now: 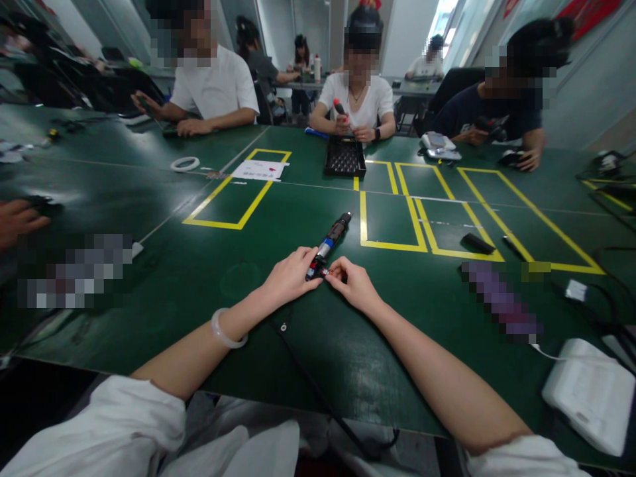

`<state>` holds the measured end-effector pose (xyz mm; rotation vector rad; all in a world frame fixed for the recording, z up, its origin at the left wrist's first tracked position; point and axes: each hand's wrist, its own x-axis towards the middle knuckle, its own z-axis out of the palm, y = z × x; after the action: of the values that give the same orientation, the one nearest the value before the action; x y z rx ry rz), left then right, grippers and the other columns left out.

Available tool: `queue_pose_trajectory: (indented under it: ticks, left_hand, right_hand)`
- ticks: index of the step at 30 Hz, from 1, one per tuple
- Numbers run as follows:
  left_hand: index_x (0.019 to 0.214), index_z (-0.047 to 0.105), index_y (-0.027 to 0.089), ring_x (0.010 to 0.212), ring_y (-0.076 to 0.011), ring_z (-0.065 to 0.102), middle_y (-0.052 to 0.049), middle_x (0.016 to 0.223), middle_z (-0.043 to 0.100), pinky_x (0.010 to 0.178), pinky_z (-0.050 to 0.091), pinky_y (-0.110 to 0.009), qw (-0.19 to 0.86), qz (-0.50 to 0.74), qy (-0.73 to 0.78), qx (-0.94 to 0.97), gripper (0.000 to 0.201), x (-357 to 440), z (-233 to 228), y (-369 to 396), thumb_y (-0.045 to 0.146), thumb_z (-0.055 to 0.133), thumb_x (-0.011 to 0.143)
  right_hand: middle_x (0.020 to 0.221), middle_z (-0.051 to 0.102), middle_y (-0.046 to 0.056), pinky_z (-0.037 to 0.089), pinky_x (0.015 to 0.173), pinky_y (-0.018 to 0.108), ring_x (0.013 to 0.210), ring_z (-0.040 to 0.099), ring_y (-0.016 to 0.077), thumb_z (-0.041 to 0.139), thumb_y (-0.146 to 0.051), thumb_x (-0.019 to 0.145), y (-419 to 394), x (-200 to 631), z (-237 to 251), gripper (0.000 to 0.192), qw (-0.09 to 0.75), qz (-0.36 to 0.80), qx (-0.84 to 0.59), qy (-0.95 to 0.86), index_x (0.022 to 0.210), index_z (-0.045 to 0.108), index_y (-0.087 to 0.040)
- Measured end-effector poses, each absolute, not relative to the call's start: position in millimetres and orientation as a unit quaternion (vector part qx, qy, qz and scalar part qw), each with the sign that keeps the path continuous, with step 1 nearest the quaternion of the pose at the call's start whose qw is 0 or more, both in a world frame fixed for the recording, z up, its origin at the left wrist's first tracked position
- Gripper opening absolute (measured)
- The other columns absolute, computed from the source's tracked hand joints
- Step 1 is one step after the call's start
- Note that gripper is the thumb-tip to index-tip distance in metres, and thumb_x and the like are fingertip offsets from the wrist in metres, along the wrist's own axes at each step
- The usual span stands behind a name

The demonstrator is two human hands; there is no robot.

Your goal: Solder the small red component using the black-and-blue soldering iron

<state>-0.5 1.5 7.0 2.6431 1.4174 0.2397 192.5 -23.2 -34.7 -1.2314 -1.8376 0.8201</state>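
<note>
In the middle of the table lies a slim electric screwdriver [338,228], tilted with its metal tip pointing away and to the right. Its black body looks opened, and silver and blue parts show inside. My left hand [293,275] is closed around its near end, holding it against the green tabletop. At that same end, my right hand [354,281] pinches a small red-and-white piece [324,272], too small to name, close to the fingers of my left hand. Fingers partly cover the near end of the screwdriver.
A black cable [303,364] runs from the table over its front edge. To the right lie a black piece [477,244], a blurred phone-like object [499,301] and a white charger box [591,394]. Across the table, a co-worker works over a black tray [344,159]; yellow tape rectangles [392,246] mark the surface.
</note>
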Motion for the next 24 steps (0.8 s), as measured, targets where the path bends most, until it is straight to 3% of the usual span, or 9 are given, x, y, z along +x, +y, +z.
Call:
queue_pose_trajectory:
  ticks: [5,15,20,24]
  left_hand:
    - [0.143,0.036,0.018,0.116,-0.0273,0.056,-0.013,0.136,0.049,0.092,0.051,-0.037,0.059,0.078,0.436,0.894,0.065,3.6,7.3,-6.0,0.038,0.06,0.085]
    - [0.143,0.036,0.021,0.11,-0.0249,0.057,-0.011,0.131,0.05,0.085,0.052,-0.034,0.019,0.08,0.458,0.885,0.061,10.2,8.2,-12.7,0.042,0.056,0.089]
    - [0.144,0.036,0.02,0.11,-0.0254,0.055,-0.012,0.132,0.049,0.083,0.052,-0.034,-0.025,0.049,0.467,0.883,0.057,9.0,10.5,-9.3,0.039,0.052,0.093]
    - [0.145,0.035,0.019,0.111,-0.027,0.053,-0.014,0.135,0.046,0.086,0.051,-0.036,-0.047,0.032,0.487,0.872,0.059,-5.0,12.2,3.5,0.039,0.052,0.093]
  right_hand:
    - [0.069,0.059,-0.002,0.037,0.066,0.026,0.068,0.052,0.015,0.069,-0.023,0.081,-22.0,190.7,-34.8,0.015,0.341,0.238,-0.5,-0.759,0.081,0.055,-0.02]
    - [0.075,0.064,0.0,0.042,0.066,0.025,0.069,0.058,0.0147,0.064,-0.021,0.086,-24.1,192.4,-32.4,0.008,0.384,0.27,-0.453,-0.758,0.079,0.06,-0.018]
    - [0.083,0.064,0.002,0.045,0.07,0.026,0.073,0.059,0.0147,0.062,-0.022,0.088,-25.8,193.1,-33.3,0.008,0.4,0.272,-0.44,-0.757,0.095,0.064,-0.019]
    - [0.082,0.062,0.002,0.045,0.071,0.026,0.077,0.058,0.015,0.06,-0.022,0.089,-26.0,194.1,-33.0,0.005,0.384,0.266,-0.447,-0.763,0.092,0.063,-0.019]
